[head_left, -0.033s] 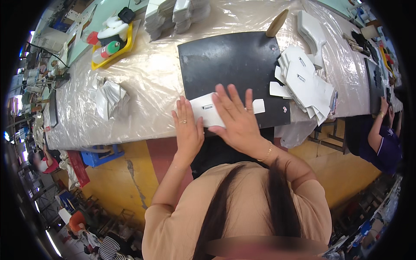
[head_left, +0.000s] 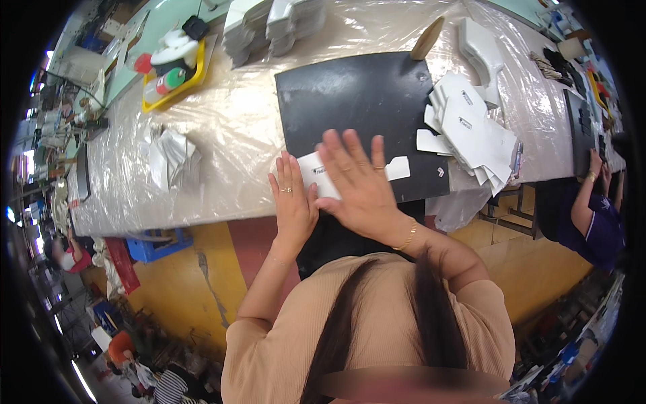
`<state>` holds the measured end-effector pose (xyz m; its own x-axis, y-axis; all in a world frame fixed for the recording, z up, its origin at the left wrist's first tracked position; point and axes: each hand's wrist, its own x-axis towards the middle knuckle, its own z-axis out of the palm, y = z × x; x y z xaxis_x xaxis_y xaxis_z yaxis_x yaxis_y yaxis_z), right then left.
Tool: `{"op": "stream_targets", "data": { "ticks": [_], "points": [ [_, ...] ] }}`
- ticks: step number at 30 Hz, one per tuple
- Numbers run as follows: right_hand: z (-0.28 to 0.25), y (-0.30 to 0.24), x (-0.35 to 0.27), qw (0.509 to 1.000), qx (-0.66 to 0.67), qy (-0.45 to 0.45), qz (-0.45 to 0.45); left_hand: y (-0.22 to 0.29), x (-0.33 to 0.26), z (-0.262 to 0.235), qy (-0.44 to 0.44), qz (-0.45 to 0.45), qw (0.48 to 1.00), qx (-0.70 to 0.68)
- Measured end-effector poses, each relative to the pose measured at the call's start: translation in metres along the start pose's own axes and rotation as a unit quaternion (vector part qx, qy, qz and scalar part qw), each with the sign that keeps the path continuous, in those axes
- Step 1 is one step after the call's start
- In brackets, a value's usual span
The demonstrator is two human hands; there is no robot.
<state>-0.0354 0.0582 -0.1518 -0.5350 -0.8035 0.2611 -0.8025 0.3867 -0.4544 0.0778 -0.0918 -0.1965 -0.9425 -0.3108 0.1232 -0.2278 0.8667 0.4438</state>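
Observation:
A white cut piece (head_left: 398, 168) with a small dark printed mark lies across the near edge of a black mat (head_left: 356, 87). Spread over the middle of it is my right hand (head_left: 363, 192), palm down, hiding much of the piece. My left hand (head_left: 294, 202) rests flat at the piece's left end, fingers straight, thumb beside its near edge. Neither hand grips anything. At the mat's right edge, a fanned pile of similar white pieces (head_left: 481, 138) overlaps it.
A wooden handle-like tool (head_left: 427, 39) stands at the mat's far right corner. Folded white pieces (head_left: 173, 158) lie to the left. Behind them is a yellow tray (head_left: 173, 94) with bottles. White stacks (head_left: 243, 34) stand at the back. A co-worker's arm (head_left: 584, 195) is at the far right.
My right hand has slid slightly left over the white piece, covering more of its printed mark and baring more of its right end. My left hand stays nearly in place.

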Motion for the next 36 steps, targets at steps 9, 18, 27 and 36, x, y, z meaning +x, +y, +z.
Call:
{"op": "stream_targets", "data": {
  "ticks": [9, 18, 27, 36],
  "points": [
    [0.058, 0.030, 0.026, 0.998, 0.000, -0.005, -0.065, -0.012, -0.001, 0.014, -0.067, -0.038, 0.997, -0.003],
    [0.025, 0.027, 0.009, 0.997, -0.018, -0.028, 0.074, 0.002, 0.008, 0.006, -0.065, -0.062, 0.994, 0.063],
    [-0.021, 0.047, -0.010, 0.975, 0.105, -0.037, 0.191, 0.045, 0.027, 0.019, -0.140, 0.020, 0.985, 0.103],
    [-0.142, 0.121, -0.034, 0.909, 0.273, 0.120, 0.292, 0.083, 0.057, 0.005, -0.022, 0.099, 0.958, -0.269]
  ]
}}
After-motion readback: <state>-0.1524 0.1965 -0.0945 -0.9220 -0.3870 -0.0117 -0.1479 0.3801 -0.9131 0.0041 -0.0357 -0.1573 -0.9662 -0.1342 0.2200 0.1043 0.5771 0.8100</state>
